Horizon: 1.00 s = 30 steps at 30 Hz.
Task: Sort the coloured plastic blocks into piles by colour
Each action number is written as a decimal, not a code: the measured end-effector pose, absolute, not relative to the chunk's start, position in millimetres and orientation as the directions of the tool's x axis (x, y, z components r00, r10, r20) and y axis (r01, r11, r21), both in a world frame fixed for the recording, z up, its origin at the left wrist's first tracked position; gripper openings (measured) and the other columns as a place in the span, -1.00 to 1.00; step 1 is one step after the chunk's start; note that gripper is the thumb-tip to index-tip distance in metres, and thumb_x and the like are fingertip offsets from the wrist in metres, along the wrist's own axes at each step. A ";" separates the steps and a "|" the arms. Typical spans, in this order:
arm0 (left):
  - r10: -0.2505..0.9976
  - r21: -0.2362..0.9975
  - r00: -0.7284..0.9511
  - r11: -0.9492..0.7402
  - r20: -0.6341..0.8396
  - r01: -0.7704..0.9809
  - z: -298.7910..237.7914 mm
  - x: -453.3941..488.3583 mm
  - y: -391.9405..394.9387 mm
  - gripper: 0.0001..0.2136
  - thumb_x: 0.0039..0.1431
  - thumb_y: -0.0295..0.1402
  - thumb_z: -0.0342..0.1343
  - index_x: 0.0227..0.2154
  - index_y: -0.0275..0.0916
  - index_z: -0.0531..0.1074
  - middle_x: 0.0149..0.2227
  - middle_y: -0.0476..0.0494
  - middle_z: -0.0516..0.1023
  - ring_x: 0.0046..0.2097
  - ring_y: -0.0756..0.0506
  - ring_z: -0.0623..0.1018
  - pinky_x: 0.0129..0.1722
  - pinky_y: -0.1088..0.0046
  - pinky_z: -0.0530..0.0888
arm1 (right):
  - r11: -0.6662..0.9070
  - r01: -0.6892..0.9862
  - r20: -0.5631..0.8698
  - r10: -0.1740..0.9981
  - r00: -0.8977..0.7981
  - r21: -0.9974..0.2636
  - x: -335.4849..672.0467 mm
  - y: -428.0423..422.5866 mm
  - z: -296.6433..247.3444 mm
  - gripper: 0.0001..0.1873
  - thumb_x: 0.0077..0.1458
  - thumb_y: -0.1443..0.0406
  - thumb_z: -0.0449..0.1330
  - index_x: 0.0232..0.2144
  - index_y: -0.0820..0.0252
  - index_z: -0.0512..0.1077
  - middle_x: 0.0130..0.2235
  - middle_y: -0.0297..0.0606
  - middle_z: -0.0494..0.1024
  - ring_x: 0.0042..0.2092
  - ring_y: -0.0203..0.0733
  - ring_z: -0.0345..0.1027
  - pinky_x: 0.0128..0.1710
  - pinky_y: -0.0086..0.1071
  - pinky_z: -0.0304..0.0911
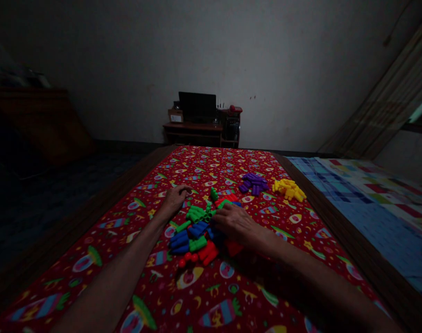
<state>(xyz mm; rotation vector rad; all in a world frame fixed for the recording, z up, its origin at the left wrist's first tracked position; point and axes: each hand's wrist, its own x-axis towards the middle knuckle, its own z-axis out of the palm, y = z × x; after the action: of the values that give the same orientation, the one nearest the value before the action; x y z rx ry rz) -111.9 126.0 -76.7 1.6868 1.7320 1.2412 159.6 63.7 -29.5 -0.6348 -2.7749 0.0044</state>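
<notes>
A mixed pile of plastic building blocks in green, blue and red lies on the red patterned cloth. My right hand (235, 223) is over the right side of this pile, its fingers bent down and closed among the blocks; what they hold, if anything, is hidden. Near its fingertips are green tube-like blocks (196, 213) and blue blocks (198, 229). To the left of the pile, my left hand (176, 199) rests on the cloth with fingers loosely stretched, holding nothing visible. Closer to me are red blocks (208, 252) and more blue blocks (179, 241).
Beyond my right hand sit a purple block heap (254, 183) and a yellow one (289, 189). The patterned cloth (211, 162) covers a long surface with dark edges. A desk with a monitor (197, 106) stands by the wall; a bed with checked covers (335, 194) is at right.
</notes>
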 end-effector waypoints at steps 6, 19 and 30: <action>0.944 0.804 -0.167 -0.141 0.285 0.578 -77.9 -112.6 127.1 -0.72 -0.06 -0.33 -0.07 -0.37 -0.24 0.52 -0.36 -0.11 0.62 -0.27 -0.13 0.59 -0.23 0.40 0.51 | 0.739 0.592 0.539 0.657 -0.527 -0.321 194.9 107.6 -6.1 -0.79 0.20 0.34 0.08 -0.26 0.18 0.54 -0.30 -0.21 0.60 -0.31 -0.24 0.42 -0.32 -0.45 0.20; 0.946 0.796 -0.176 -0.119 0.273 0.594 -71.5 -109.7 123.8 -0.71 -0.10 -0.31 -0.08 -0.38 -0.24 0.51 -0.36 -0.13 0.61 -0.27 -0.15 0.59 -0.23 0.38 0.51 | 0.469 0.723 0.550 0.822 -0.147 -0.508 254.1 174.7 -40.8 -0.76 0.08 0.36 0.10 -0.32 0.21 0.58 -0.38 -0.25 0.61 -0.33 -0.18 0.47 -0.28 -0.39 0.30; 0.942 0.796 -0.166 -0.142 0.292 0.589 -71.4 -111.3 122.8 -0.72 -0.08 -0.26 -0.06 -0.41 -0.22 0.51 -0.38 -0.12 0.62 -0.29 -0.15 0.59 -0.24 0.38 0.51 | 0.398 0.838 0.519 0.838 -0.166 -0.374 228.3 201.7 -20.4 -0.78 0.14 0.30 0.10 -0.31 0.22 0.55 -0.32 -0.19 0.61 -0.30 -0.21 0.45 -0.32 -0.44 0.21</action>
<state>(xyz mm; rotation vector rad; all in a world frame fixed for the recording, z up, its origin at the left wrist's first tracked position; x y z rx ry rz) -111.3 122.8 -71.4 1.7157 1.7424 1.2323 228.3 201.7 -20.4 -1.4281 -1.9876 0.0008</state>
